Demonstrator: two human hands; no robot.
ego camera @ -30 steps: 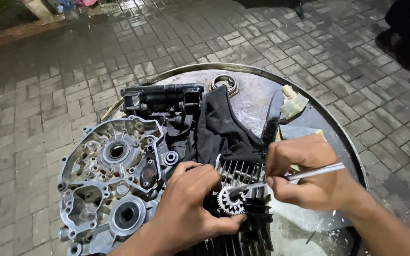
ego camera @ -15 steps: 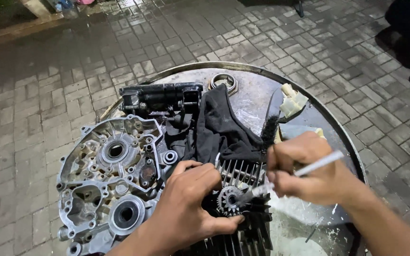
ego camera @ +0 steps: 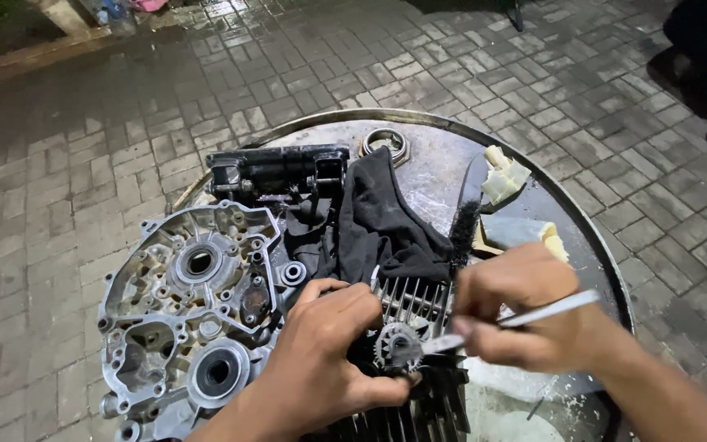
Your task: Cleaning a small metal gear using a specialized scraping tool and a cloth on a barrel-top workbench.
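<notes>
Steel sprocket [ego camera: 394, 347] sits pinched in the closed left hand [ego camera: 329, 352]; right hand [ego camera: 525, 315], just right, grips a brush [ego camera: 509, 322] touching it.

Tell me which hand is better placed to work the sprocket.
Probably the right hand: it holds the tool with its tip at the sprocket. The left hand grips the finned cylinder beside it.
</notes>
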